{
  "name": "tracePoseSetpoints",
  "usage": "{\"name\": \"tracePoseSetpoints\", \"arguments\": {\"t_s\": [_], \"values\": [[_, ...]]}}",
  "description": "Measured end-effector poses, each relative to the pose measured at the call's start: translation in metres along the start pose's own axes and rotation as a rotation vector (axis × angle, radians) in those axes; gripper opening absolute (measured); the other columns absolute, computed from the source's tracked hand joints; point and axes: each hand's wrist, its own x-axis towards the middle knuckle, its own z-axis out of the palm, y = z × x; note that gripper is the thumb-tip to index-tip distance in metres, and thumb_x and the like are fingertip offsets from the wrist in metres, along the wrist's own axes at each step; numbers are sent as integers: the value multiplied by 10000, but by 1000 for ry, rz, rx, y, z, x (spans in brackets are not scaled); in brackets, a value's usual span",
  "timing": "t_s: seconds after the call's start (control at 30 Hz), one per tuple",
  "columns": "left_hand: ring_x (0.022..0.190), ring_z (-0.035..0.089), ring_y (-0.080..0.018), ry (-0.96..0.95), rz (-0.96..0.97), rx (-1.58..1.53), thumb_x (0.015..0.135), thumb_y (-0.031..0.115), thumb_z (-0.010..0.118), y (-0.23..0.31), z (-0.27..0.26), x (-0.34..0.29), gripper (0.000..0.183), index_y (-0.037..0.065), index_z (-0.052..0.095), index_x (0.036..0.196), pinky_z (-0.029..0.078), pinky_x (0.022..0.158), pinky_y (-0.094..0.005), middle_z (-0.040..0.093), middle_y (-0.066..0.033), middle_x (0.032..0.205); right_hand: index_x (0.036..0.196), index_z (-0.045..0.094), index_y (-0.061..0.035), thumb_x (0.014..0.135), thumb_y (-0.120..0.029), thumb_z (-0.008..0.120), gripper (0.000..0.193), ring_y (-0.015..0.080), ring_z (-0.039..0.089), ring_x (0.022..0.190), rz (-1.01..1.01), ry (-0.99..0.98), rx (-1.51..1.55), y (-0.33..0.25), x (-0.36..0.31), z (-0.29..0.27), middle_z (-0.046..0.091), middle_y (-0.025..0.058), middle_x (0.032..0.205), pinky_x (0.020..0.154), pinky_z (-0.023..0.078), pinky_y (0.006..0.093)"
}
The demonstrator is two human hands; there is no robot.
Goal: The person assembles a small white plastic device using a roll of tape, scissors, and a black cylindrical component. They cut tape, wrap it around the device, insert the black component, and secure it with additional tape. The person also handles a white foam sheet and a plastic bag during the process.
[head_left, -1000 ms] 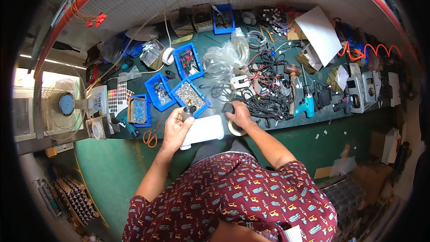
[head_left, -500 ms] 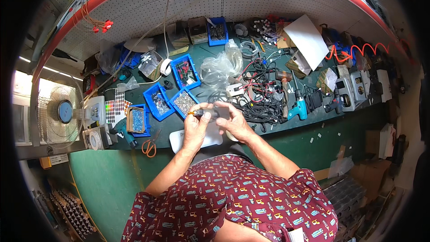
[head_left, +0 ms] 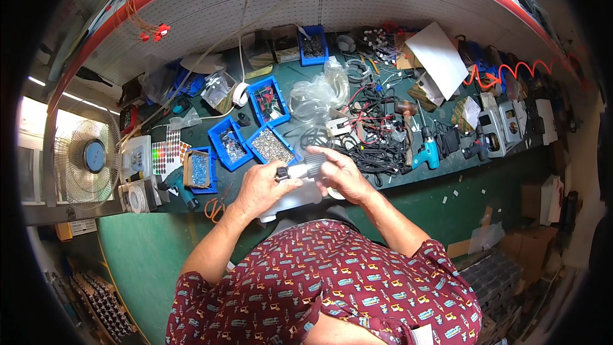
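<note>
Hands meet over the front edge of the green bench, with a dark, ribbed cylindrical part [head_left: 314, 166], pale and shiny at its middle and black and knob-like at one end, lying sideways between them. The left hand [head_left: 260, 185] pinches the black end between thumb and fingers; the right hand [head_left: 345, 179] curls about the ribbed end, though blur hides whether its fingers press on it. The part looks stiff and light enough for fingertips; its shiny middle may be slippery, so the ribs and the knob seem the surer places to hold. Just below the hands is a milky-white plastic container [head_left: 292, 199] with rounded corners, probably light, smooth and slightly flexible; its contents cannot be seen.

Beyond, at left, a blue plastic bin [head_left: 212, 182] holds an open brown cardboard box [head_left: 188, 176] of small blue pieces. Nearer the hands, a blue tray [head_left: 291, 143] is heaped with tiny silvery metal parts, and a blue tub [head_left: 242, 159] beside it has clear and metallic bits. Behind these, a blue box [head_left: 277, 119] carries red, black and pale pieces. Farthest back, a blue container [head_left: 314, 61] contains dark metallic pieces.
</note>
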Motion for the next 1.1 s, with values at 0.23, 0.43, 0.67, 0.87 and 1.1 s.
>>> {"name": "tracePoseSetpoints", "arguments": {"t_s": [0.23, 0.43, 0.67, 0.87, 1.1], "values": [[733, 689, -363, 37, 204, 403, 913, 459, 691, 7, -4, -6, 449, 20, 624, 971, 527, 631, -454, 672, -175, 745, 1405, 503, -13, 1047, -406, 530, 533, 112, 614, 673, 64, 63, 154, -2, 2, 6, 636, 77, 955, 499, 533, 246], [725, 692, -336, 131, 331, 431, 909, 420, 703, 8, 3, -11, 396, 43, 584, 907, 527, 606, -431, 653, -145, 730, 1343, 562, -18, 1009, -533, 556, 614, 85, 535, 550, 32, 15, 282, -4, -3, 9, 651, 60, 908, 422, 428, 223], [675, 667, -368, 132, 339, 284, 907, 383, 723, 3, 24, -11, 372, 42, 578, 875, 508, 580, -443, 633, -163, 712, 1151, 646, -46, 1016, -632, 420, 642, 88, 499, 572, 134, 224, 252, 0, -3, 19, 659, 44, 902, 502, 428, 261], [689, 677, -390, 35, 343, 185, 918, 355, 723, 13, 20, -11, 350, 24, 608, 915, 515, 590, -441, 648, -190, 729, 1138, 669, -52, 1021, -556, 472, 554, 94, 602, 645, 256, 92, 269, -12, -12, 21, 674, 26, 865, 480, 451, 221], [708, 699, -373, 92, 353, 78, 914, 340, 734, 22, 33, -13, 356, 8, 646, 1009, 530, 603, -414, 667, -190, 756, 1125, 632, -72, 995, -577, 496, 538, 88, 526, 616, 296, 109, 336, -16, -19, 31, 641, 30, 914, 466, 378, 233]]}}
